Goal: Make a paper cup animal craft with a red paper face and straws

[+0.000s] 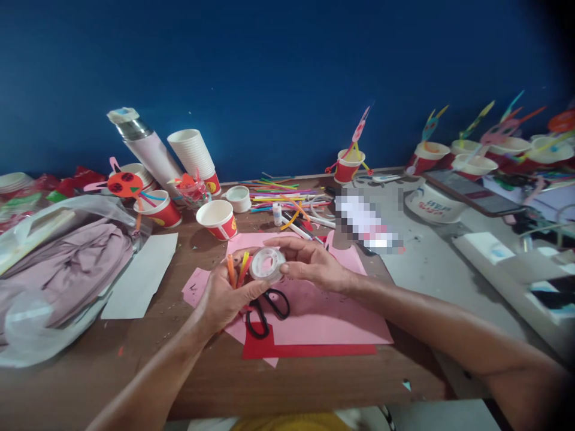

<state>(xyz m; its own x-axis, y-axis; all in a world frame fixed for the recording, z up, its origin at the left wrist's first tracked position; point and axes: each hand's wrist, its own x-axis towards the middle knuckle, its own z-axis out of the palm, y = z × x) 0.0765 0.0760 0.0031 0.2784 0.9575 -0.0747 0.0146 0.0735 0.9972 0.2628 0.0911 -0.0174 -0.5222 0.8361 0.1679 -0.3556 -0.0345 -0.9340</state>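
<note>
My left hand (224, 294) is closed around orange and yellow strips that look like straws (244, 267), their ends sticking up between thumb and fingers. A roll of clear tape (266, 265) is gripped by my right hand (314, 263), with its thumb on the near rim. My left thumb reaches close to the roll's lower edge. Just below my hands, black-handled scissors (279, 304) lie on pink paper (332, 317), their blades hidden. Red paper (314, 351) shows from under the pink sheet.
A red-and-white paper cup (217, 220) stands beyond my hands, near a pile of coloured straws (287, 196). Cups with paper figures (345, 164) stand along the back. Left are a plastic bag with mauve cloth (90, 251) and a white card (141, 275). A phone (476, 193) rests on a bowl at right.
</note>
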